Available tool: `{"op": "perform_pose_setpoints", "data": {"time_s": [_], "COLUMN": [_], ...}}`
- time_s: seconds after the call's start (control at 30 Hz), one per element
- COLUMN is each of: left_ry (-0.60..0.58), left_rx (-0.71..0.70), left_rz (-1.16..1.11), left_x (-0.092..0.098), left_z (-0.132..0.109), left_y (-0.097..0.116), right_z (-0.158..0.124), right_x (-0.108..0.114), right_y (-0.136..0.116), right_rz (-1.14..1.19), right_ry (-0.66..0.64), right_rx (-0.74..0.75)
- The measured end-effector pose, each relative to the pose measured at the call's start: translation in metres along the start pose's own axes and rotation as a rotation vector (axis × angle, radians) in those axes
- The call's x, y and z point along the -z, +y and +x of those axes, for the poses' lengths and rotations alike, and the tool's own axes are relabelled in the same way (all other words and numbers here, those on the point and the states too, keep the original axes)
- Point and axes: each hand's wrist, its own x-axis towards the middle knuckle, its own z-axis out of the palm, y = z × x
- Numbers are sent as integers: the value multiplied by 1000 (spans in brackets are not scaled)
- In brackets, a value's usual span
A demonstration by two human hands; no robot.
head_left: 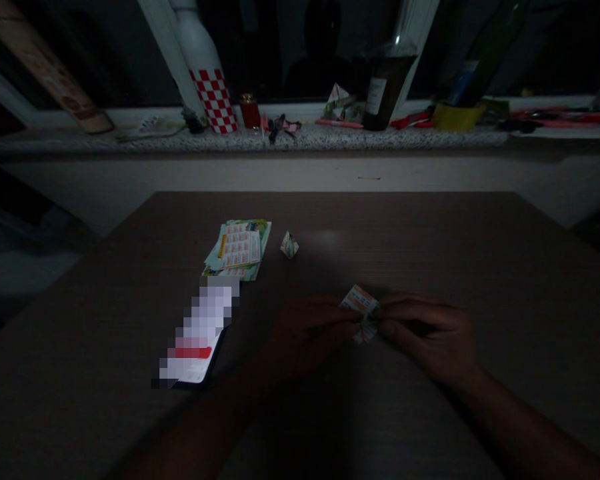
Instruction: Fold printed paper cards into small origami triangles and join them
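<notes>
A small folded piece of printed paper is held between my two hands above the table, its upper corner pointing away from me. My left hand pinches its left side with thumb and fingers closed. On the other side, my right hand grips the paper's right edge in a similar pinch. Dim light hides the exact folds between the fingertips. Beyond my left hand stands a small folded paper shape. To its left lies a stack of printed paper slips, white and green with orange print.
A phone with a lit, blurred screen lies left of my left hand on the dark wooden table. Along the granite windowsill stand a red-and-white checkered bottle, a dark bag, a red jar and a yellow holder.
</notes>
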Motion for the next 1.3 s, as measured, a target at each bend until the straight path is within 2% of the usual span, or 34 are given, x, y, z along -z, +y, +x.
{"op": "perform_pose_setpoints", "data": {"time_s": [0.17, 0.33, 0.5, 0.77, 0.93, 1.3], "left_ry": [120, 192, 240, 383, 453, 510], "left_rx": [166, 193, 256, 515, 623, 646], "left_rz": [45, -24, -152, -486, -503, -501], "left_x": [0, -4, -12, -26, -29, -33], "left_z": [-1, -1, 1, 2, 3, 4], "left_y": [2, 2, 4, 7, 6, 9], "right_z": [0, -2, -2, -3, -2, -2], "right_x": [-2, -4, -8, -17, -20, -23], "right_y": [1, 0, -4, -2, -3, -3], "right_rz": [-24, -16, 16, 41, 20, -27], "right_ry": [43, 77, 131, 252, 293, 331], "right_rx": [-38, -79, -158, -262, -308, -318]}}
